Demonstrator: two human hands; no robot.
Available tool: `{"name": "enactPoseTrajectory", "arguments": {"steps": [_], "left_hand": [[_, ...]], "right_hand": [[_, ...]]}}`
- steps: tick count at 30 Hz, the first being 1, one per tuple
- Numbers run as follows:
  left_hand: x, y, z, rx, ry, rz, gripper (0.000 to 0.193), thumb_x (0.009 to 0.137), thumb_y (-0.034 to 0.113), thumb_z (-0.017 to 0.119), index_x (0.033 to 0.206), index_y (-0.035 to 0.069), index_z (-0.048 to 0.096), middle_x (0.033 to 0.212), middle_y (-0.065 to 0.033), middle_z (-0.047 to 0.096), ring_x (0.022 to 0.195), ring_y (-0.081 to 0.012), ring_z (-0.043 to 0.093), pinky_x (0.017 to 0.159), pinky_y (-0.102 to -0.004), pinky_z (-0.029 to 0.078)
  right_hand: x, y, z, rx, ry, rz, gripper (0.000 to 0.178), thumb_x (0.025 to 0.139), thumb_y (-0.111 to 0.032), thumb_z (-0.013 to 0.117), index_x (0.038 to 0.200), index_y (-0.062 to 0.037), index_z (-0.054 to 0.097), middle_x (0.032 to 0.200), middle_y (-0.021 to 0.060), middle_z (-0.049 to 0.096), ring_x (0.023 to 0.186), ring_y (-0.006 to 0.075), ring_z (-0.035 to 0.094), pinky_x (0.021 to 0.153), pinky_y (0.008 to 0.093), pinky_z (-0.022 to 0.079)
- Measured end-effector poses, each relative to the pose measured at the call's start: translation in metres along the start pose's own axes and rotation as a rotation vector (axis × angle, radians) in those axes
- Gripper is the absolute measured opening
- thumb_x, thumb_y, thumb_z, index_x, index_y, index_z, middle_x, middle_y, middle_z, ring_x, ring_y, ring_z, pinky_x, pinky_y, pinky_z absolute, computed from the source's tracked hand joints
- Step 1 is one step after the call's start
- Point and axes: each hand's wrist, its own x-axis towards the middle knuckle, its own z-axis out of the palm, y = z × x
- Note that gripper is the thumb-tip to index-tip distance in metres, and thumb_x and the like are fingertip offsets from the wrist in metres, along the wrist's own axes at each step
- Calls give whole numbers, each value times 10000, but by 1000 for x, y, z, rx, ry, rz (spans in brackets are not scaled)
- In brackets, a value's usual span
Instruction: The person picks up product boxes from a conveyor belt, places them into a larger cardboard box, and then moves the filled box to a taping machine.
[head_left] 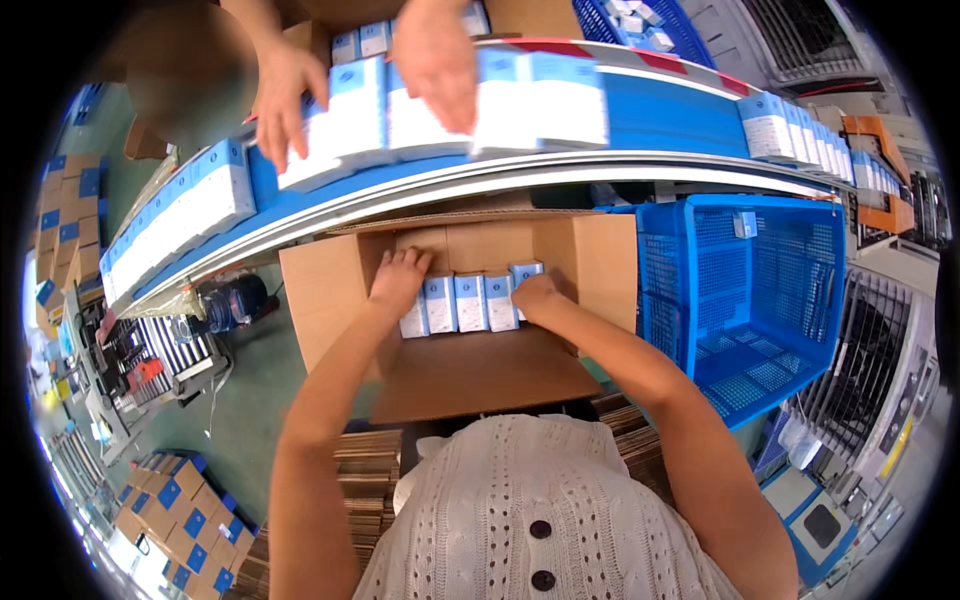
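An open brown cardboard carton [490, 375] stands before me with its flaps folded out. Inside is a row of small white-and-blue boxes [470, 303], standing upright side by side. My left hand [400, 280] curls over the left end of the row. At the opposite end, my right hand [536, 298] has its fingers bent against the last box, which sits slightly farther back. The row is pressed between both hands; some fingertips are hidden behind the boxes. Whether the boxes touch the carton's bottom, I cannot tell.
Beyond the carton runs a blue conveyor [670, 118] carrying more white-and-blue boxes [190, 205]. Across it, another person's hands [438, 75] handle boxes, blurred. A blue plastic crate [765, 385] stands at right. Flattened cardboard [365, 480] is stacked beside me.
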Motion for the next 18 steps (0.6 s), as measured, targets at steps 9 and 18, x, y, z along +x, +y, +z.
{"name": "enactPoseTrajectory", "arguments": {"steps": [9,18], "left_hand": [[2,24,23,-455,-175,29,466,796,106,493,1251,181,421,1208,-87,495,1026,-238,534,825,-337,453],[-55,17,-214,-1385,459,139,214,862,13,447,1044,18,560,936,-73,610,806,-125,560,701,-239,460]], "right_hand": [[-16,2,8,591,147,-124,241,731,-173,587,934,-43,593,950,176,592,828,313,570,751,409,447],[-94,238,-160,747,1294,570,571,665,-365,698,1091,-22,533,859,218,572,849,373,540,721,414,441]]}}
